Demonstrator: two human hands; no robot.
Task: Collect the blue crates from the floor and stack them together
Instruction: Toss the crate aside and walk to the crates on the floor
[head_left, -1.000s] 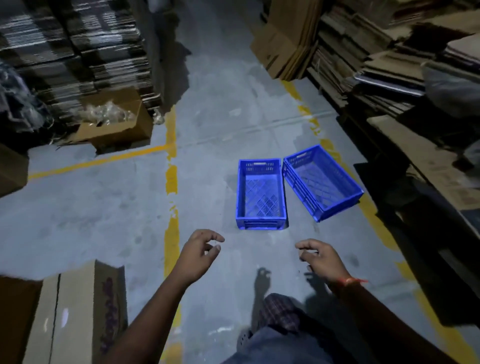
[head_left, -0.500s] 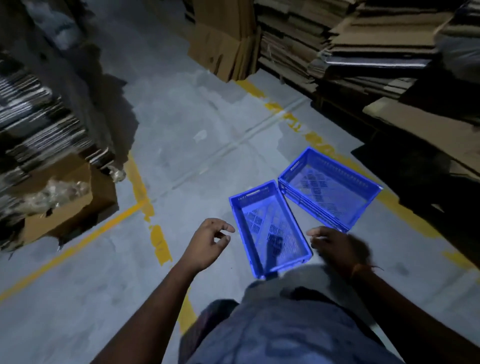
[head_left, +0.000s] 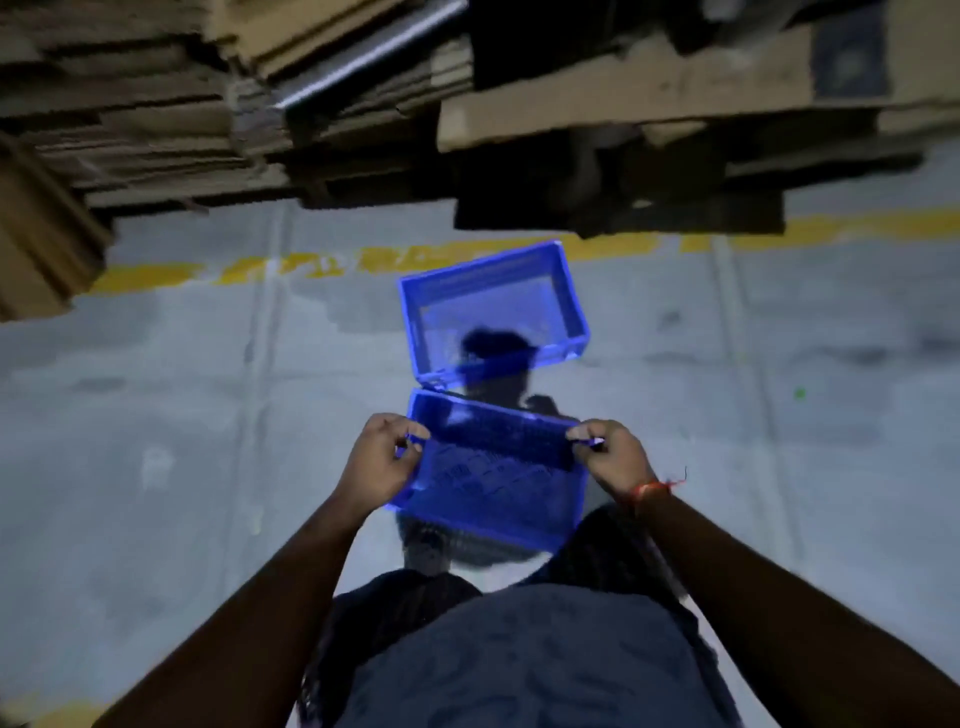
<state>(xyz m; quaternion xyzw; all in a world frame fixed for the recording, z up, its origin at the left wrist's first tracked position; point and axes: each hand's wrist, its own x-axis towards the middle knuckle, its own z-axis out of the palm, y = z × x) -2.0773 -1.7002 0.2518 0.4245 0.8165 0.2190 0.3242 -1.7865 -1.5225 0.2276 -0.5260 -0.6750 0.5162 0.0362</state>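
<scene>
The fingers (head_left: 410, 434) of the left hand (head_left: 382, 462) curl over the left short rim of the near blue crate (head_left: 493, 493), thumb on the outside, gripping it. On the other side, the fingers (head_left: 584, 434) of the right hand (head_left: 610, 460) pinch the right short rim of the same crate, so that both hands hold it by its ends. A red thread bracelet (head_left: 652, 488) sits on the right wrist. The held crate is tilted, its open top turned partly toward the camera and its latticed wall showing; whether its base touches the concrete floor (head_left: 156, 415) cannot be told, as the frame is blurred. Just beyond it, the second blue crate (head_left: 493, 312) rests on the floor, open side up, its near corner close to the far rim of the held crate; contact between them is unclear. The shadow of the person's head and shoulders falls across both crates. A worn yellow line (head_left: 234, 267) runs across the floor behind the far crate. Behind the line, stacks of flattened cardboard (head_left: 145, 104) and a dark pallet (head_left: 623, 176) fill the top of the view. The person's dark shirt fills the bottom.
</scene>
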